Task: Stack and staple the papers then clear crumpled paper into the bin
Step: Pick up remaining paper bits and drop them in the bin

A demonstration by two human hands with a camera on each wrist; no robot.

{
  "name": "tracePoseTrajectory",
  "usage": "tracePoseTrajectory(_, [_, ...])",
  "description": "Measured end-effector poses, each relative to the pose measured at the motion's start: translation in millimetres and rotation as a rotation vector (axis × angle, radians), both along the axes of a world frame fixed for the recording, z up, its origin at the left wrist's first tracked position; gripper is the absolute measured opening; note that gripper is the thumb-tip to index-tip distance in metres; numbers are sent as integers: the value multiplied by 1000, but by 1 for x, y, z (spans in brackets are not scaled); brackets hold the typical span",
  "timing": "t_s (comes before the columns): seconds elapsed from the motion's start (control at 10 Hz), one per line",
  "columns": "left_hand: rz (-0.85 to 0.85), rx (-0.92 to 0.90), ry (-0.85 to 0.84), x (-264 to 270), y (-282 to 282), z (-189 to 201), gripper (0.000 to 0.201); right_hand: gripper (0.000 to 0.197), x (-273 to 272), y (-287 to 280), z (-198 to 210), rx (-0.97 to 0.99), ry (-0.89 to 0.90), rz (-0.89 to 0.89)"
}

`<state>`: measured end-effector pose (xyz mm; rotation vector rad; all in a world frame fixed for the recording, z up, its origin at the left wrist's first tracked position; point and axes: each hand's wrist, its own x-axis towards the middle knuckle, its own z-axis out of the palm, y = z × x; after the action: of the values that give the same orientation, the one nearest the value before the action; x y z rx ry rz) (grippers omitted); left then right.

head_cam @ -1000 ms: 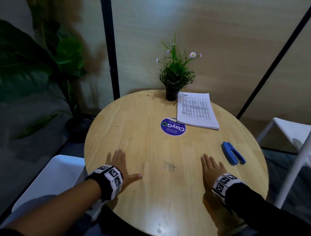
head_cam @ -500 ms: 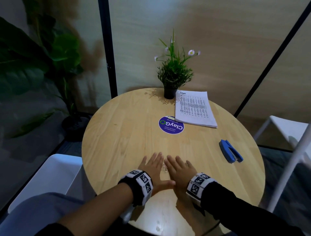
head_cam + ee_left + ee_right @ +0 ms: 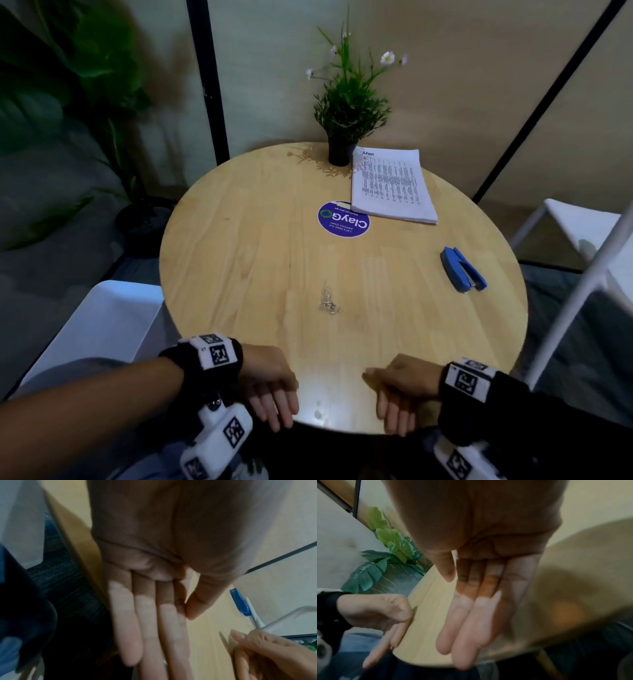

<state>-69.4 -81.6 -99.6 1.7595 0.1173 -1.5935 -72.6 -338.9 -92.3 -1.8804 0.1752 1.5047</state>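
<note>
A stack of printed papers (image 3: pixel 392 186) lies at the back right of the round wooden table (image 3: pixel 260 260). A blue stapler (image 3: pixel 462 269) lies on its right side and shows again in the left wrist view (image 3: pixel 239 602). A small heap of loose staples (image 3: pixel 328 303) sits near the middle. My left hand (image 3: pixel 274 394) and right hand (image 3: pixel 397 397) hang over the table's near edge, fingers straight and pointing down, holding nothing. The wrist views show the same straight fingers (image 3: pixel 150 626) (image 3: pixel 471 622). No crumpled paper or bin is in view.
A small potted plant (image 3: pixel 347 113) stands at the table's back edge beside the papers. A round blue sticker (image 3: pixel 343 219) marks the centre. White chairs stand at the left (image 3: pixel 99 325) and right (image 3: pixel 582 233). A large leafy plant (image 3: pixel 85 85) is on the floor at left.
Both hands drew back from the heap of staples in the middle to the table's near edge and now hang over it with fingers down. The staples lie uncovered.
</note>
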Motion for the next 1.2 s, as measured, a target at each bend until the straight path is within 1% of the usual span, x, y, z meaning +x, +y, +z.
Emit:
tracePoseTrajectory(0.1, [32, -18, 51, 9, -9, -4, 38, 62, 6, 27, -6, 18, -18, -53])
tracePoseTrajectory(0.2, [159, -78, 30, 27, -27, -1, 38, 57, 27, 54, 1, 56, -100, -61])
tracePoseTrajectory(0.3, [335, -63, -149, 50, -41, 2, 39, 53, 54, 74, 6, 3, -266, -171])
tracePoseTrajectory(0.4, [520, -88, -257, 71, -44, 6, 39, 46, 79, 79, 4, 20, -344, -337])
tracePoseTrajectory(0.5, [615, -112, -320, 84, -40, 14, 33, 43, 94, 77, 7, 95, -384, -467])
tracePoseTrajectory(0.6, [652, -133, -332, 86, -20, 30, 30, 42, 102, 55, 17, 144, -422, -573])
tracePoseTrajectory(0.7, [698, -81, -412, 80, 18, 51, 20, 26, 106, 11, 27, -162, -750, -234])
tracePoseTrajectory(0.8, [296, 319, -779, 74, 58, 53, 34, 31, 92, -16, 38, -571, -948, 222])
tracePoseTrajectory(0.9, [-299, 665, -746, 51, 75, 34, 146, 50, 65, -26, 22, -887, -934, 484])
tracePoseTrajectory(1.0, [-318, 673, -781, 25, 67, 10, 180, 68, 48, -23, 1, -1044, -815, 674])
tracePoseTrajectory(1.1, [-256, 636, -957, 12, 43, -3, 169, 69, 45, -4, -7, -1040, -824, 759])
tracePoseTrajectory(1.2, [-223, 593, -855, 14, 15, -11, 162, 80, 45, 26, -7, -996, -816, 804])
